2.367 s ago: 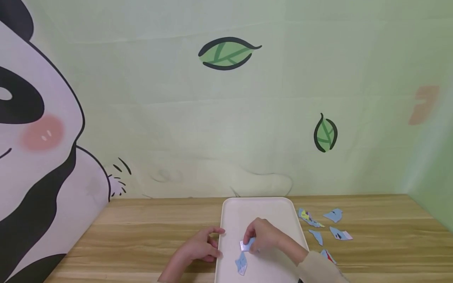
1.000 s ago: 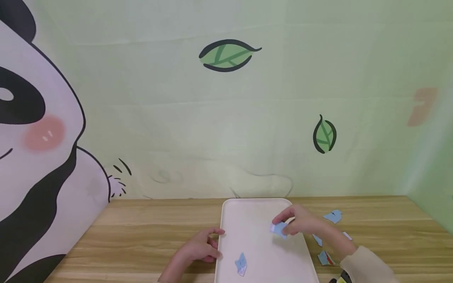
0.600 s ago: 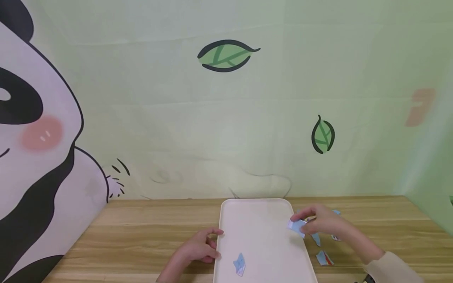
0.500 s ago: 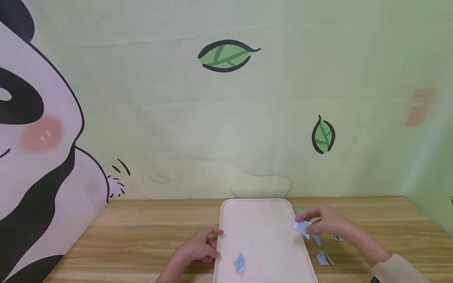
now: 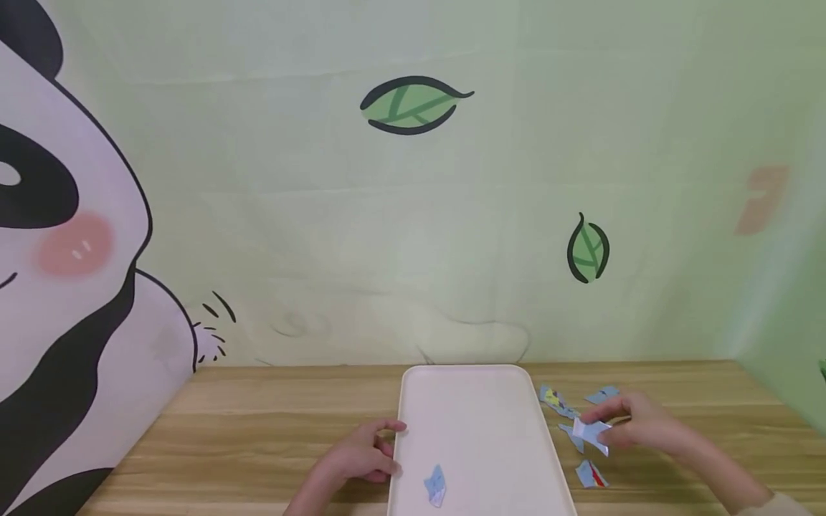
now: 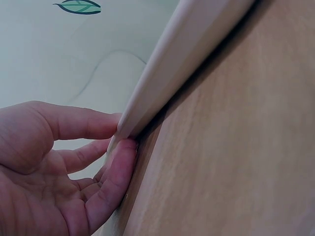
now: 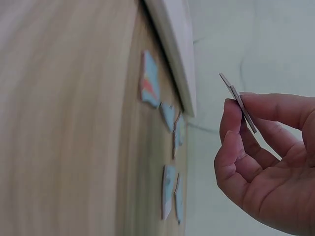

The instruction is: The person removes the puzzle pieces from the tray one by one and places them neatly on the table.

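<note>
My left hand [image 5: 361, 453] rests at the left edge of a white tray [image 5: 477, 423]; in the left wrist view its fingertips press against the tray's side wall [image 6: 162, 69]. My right hand [image 5: 648, 428] pinches a light-blue puzzle piece [image 5: 592, 434] with a pale end, held above the table just right of the tray. Seen edge-on in the right wrist view, the held piece [image 7: 246, 110] shows a stepped, thin profile between thumb and fingers. One blue puzzle piece [image 5: 435, 486] lies on the tray, toward the near left.
Several irregular pieces lie right of the tray: a blue-and-yellow piece [image 5: 557, 401], a blue piece [image 5: 603, 394], a pointed blue piece [image 5: 573, 438] and a piece with a red stripe [image 5: 591, 474]. The wooden table [image 5: 290, 401] meets a printed backdrop [image 5: 323, 215] behind.
My right hand has lifted the pinched puzzle piece off the tray and carried it right, past the tray's edge, over the table. The left hand and the piece lying on the tray have stayed put.
</note>
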Demonstrator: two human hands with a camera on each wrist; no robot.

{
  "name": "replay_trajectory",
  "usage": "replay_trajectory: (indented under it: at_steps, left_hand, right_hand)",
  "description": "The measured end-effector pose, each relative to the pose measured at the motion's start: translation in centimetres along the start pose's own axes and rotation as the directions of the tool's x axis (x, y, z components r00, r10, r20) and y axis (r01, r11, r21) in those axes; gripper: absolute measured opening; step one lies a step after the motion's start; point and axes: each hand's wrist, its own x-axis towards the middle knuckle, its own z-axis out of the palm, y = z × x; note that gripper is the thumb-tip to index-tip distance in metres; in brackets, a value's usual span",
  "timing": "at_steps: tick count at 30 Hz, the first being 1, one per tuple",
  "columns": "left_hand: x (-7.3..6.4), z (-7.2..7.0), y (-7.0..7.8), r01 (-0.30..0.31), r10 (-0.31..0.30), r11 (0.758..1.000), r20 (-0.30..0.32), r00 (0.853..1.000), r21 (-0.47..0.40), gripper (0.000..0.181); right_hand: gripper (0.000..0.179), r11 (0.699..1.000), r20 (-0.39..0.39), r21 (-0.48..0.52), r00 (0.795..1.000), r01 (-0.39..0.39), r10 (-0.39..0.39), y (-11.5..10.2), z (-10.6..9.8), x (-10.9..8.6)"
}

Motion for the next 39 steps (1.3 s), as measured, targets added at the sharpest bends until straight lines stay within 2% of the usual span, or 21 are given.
replay_trajectory:
  at_steps: [3,10,14,25,32,39]
  left_hand:
    - [0.1,0.1,0.0,0.004,-0.004,1.000,0.000,1.000,0.000,0.059]
    - [0.1,0.1,-0.1,0.007,-0.007,1.000,0.000,1.000,0.005,0.059]
    - [0.2,0.1,-0.1,0.011,-0.010,1.000,-0.002,1.000,0.013,0.059]
    - [0.3,0.1,-0.3,0.004,-0.004,1.000,-0.008,1.000,0.011,0.059]
    - [0.2,0.1,0.0,0.000,0.000,1.000,-0.002,1.000,-0.001,0.060]
    - [0.0,0.2,0.1,-0.006,0.006,1.000,0.000,1.000,-0.003,0.059]
  right_hand:
    - [0.032,1.000,-0.007,-0.014,1.000,-0.011,0.011,0.8,-0.6,-0.6]
    - [0.032,0.996,-0.008,-0.093,1.000,0.015,-0.016,2.6,-1.6,-1.7]
    - [0.032,0.996,-0.012,-0.092,1.000,0.003,-0.004,3.3,-1.8,-2.2]
    - [0.033,0.994,0.004,-0.096,0.999,-0.045,0.045,3.8,-1.9,-2.5]
    - [0.030,0.998,0.060,-0.050,0.998,-0.031,0.034,4.2,-2.2,-2.5]
    - [0.028,0.995,0.062,-0.089,0.997,-0.040,0.046,4.6,-2.1,-2.5]
